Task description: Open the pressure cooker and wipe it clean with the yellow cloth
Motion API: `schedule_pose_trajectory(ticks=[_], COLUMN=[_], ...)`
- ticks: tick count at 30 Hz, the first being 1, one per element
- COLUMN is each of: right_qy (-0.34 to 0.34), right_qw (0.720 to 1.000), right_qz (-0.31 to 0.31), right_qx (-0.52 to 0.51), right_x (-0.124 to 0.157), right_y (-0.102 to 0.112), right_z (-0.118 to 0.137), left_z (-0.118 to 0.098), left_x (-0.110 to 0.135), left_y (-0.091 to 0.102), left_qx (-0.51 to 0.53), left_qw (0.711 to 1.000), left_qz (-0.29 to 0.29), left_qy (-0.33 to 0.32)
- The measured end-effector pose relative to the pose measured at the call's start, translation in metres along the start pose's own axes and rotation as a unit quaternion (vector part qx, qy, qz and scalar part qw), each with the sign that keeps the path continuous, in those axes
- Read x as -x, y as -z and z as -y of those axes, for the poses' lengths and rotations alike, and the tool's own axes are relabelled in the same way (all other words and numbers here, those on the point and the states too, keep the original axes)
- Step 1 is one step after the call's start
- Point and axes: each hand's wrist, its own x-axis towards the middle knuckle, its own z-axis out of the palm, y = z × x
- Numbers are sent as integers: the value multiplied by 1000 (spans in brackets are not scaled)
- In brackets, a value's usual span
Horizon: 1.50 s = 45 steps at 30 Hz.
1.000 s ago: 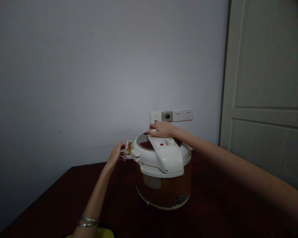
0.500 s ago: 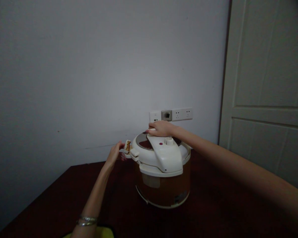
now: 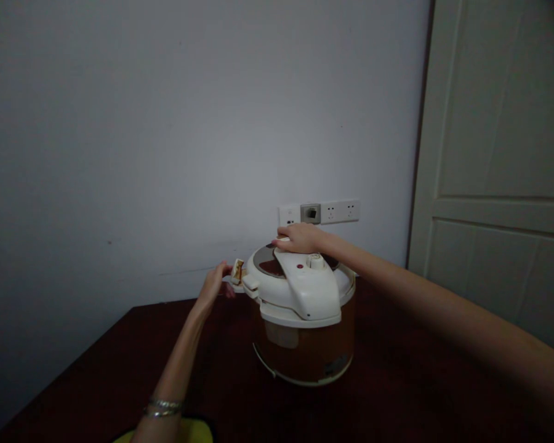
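Note:
A round electric pressure cooker (image 3: 305,344) with an orange-brown body and a cream lid (image 3: 300,289) stands on a dark wooden table (image 3: 388,394). My left hand (image 3: 216,284) is closed around the small side handle sticking out at the lid's left edge. My right hand (image 3: 300,239) lies on the far top of the lid, fingers pressed down over the end of its long cream handle. A silver bracelet (image 3: 164,408) circles my left wrist.
A white socket strip (image 3: 321,213) is fixed to the grey wall just behind the cooker. A pale panelled door (image 3: 498,172) fills the right side. Something yellow (image 3: 184,432) shows at the bottom edge near my left forearm.
Almost nothing differs. Both hands keep their places on the cooker, and the view has shifted only slightly.

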Motion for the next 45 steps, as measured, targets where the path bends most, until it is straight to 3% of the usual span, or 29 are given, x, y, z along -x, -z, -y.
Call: schedule_pose_trajectory(ticks=[24,45], right_qy=[-64,-94], right_qw=[998,995], right_qz=[22,27], right_qx=[7,6], right_x=[3,3], right_y=[6,6], right_z=[11,15], left_z=[-3,-2], left_x=[4,4], left_y=[-1,-1], left_qx=[-14,-9], left_qw=[1000,999], left_qz=[1,-36], left_qy=[-21,-17])
